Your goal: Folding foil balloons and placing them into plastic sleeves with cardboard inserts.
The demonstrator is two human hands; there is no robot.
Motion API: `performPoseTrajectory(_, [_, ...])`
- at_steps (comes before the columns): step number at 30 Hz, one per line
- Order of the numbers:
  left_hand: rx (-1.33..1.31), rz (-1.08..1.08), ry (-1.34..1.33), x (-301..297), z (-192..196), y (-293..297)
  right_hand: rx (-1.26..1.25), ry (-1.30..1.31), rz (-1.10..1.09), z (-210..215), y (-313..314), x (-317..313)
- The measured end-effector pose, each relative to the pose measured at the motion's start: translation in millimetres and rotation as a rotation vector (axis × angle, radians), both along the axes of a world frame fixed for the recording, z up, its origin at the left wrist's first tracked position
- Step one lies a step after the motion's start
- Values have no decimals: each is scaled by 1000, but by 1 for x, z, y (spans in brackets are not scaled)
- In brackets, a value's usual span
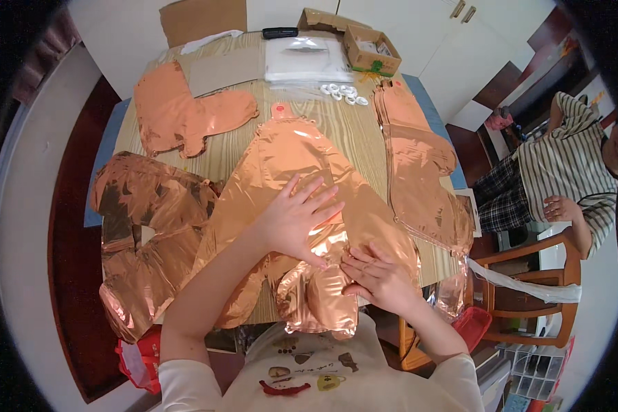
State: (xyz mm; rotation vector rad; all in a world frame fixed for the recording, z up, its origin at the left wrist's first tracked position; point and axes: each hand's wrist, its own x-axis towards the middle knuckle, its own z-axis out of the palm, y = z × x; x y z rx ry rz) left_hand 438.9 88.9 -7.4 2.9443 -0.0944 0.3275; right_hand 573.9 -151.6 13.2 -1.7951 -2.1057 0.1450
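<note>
A rose-gold foil balloon (pixel 302 185) lies flat at centre frame on the bench (pixel 353 127), under the left hand (pixel 296 221), spread open; the right hand (pixel 381 278) pinches its lower edge.

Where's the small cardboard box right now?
In the head view, the small cardboard box sits at the far right corner of the wooden table, beside the stack of clear plastic bags and just beyond the white rings.

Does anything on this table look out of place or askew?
The crumpled rose-gold foil balloon at the left hangs over the wooden table's edge. The flattened one under the left hand and right hand overhangs the near edge.
</note>
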Motion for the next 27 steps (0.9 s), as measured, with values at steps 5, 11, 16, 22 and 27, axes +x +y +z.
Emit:
performPoseTrajectory(5, [-9,1,-13,-2,-2,0,-75,0,-19,-2,9,9])
performPoseTrajectory(11, [-6,1,-9,-1,-1,0,-93,-26,-12,-2,16,17])
performPoseTrajectory(16, [-3,8,21,-1,3,1,-102,-88,3,0,18,18])
performPoseTrajectory(22, [37,23,76,-5,8,2,-132,-142,15,1,21,16])
performPoseTrajectory(27, [70,43,113,-9,14,2,-116,-187,22,2,24,13])
